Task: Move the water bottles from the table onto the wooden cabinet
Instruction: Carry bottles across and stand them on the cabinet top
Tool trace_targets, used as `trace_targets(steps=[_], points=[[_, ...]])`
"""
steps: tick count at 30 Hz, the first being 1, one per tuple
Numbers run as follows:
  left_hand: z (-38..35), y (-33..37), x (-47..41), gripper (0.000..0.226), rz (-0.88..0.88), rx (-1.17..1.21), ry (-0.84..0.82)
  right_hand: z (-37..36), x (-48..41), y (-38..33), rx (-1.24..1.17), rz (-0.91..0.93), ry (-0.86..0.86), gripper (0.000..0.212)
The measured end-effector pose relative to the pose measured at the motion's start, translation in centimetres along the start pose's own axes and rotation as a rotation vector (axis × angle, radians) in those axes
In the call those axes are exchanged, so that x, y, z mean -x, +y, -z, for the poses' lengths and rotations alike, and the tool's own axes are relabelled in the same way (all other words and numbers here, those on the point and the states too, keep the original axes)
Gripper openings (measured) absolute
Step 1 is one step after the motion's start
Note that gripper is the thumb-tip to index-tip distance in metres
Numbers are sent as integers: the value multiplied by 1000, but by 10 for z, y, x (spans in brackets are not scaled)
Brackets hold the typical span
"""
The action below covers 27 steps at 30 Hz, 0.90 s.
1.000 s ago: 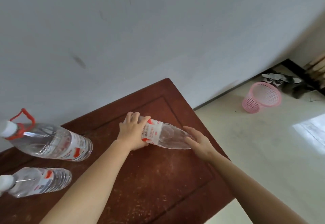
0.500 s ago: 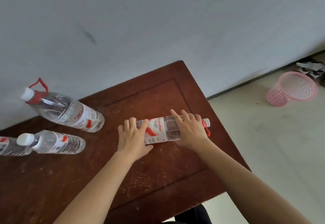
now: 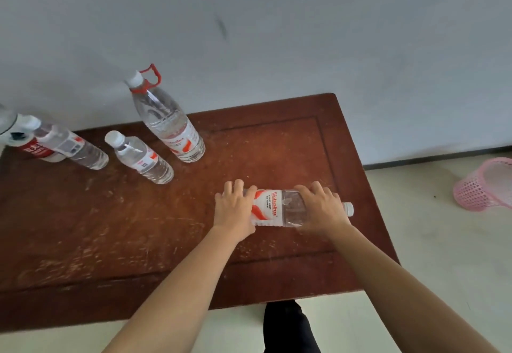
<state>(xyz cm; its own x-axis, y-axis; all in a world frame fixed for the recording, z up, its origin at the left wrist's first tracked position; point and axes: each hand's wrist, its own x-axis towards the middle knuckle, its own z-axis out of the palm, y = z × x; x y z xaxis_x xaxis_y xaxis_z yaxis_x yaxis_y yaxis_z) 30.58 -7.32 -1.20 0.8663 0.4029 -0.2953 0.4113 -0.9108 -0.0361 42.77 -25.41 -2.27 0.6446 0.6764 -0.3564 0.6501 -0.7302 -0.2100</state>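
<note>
A large clear water bottle [image 3: 273,208] with a white and red label lies on its side on the dark red wooden cabinet top [image 3: 277,144], cap pointing right. My left hand [image 3: 235,210] grips its base end and my right hand [image 3: 321,208] grips its shoulder end, fingers curled over it. Another large bottle [image 3: 169,119] with a red carry ring stands upright at the back. A small bottle [image 3: 140,157] stands in front of it to the left, and another small one [image 3: 69,144] stands further left.
A red-labelled container [image 3: 30,147] sits at the far left edge, partly cut off. The grey wall runs behind the cabinet. A pink mesh basket [image 3: 484,186] stands on the pale floor at the right. My dark trouser leg [image 3: 288,327] shows below the front edge.
The view has swung left and down, bringing more bottles into sight. The lying bottle has turned from slanted to level on the wood, and my right hand has slid over its shoulder.
</note>
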Motion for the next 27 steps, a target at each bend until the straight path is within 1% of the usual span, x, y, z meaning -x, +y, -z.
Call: trace_targets(steps=[3,7,10,13,14,15,17,18,20,22,23,25,27], points=[[-14,-14,41,93,47,42,-3,-12,25,-29,15,21,-35,97],[-41,-53,124,90,190,121,8,-31,58,-94,93,139,-78,96],[-67,-102,205,85,312,168,58,-51,85,-167,145,280,-84,92],[-99,-162,322,80,490,223,131,-86,133,-269,236,472,-50,87],[-106,-175,346,79,531,227,131,-94,145,-292,216,505,-39,87],[-118,-202,402,79,634,239,162,-110,169,-343,240,622,-19,88],[-129,-240,493,82,780,190,218,-134,211,-422,248,776,13,89],[-131,-255,527,87,838,151,235,-140,229,-453,224,829,25,91],[-140,-278,635,100,1031,155,285,-166,290,-536,257,1042,107,96],[-140,-288,709,109,1158,108,332,-177,332,-594,199,1198,188,104],[-140,-288,759,111,1248,103,368,-184,367,-631,177,1317,227,107],[-136,-284,824,109,1377,57,468,-187,418,-677,132,1482,283,109],[-138,-273,887,103,1525,18,527,-192,476,-721,85,1661,322,109]])
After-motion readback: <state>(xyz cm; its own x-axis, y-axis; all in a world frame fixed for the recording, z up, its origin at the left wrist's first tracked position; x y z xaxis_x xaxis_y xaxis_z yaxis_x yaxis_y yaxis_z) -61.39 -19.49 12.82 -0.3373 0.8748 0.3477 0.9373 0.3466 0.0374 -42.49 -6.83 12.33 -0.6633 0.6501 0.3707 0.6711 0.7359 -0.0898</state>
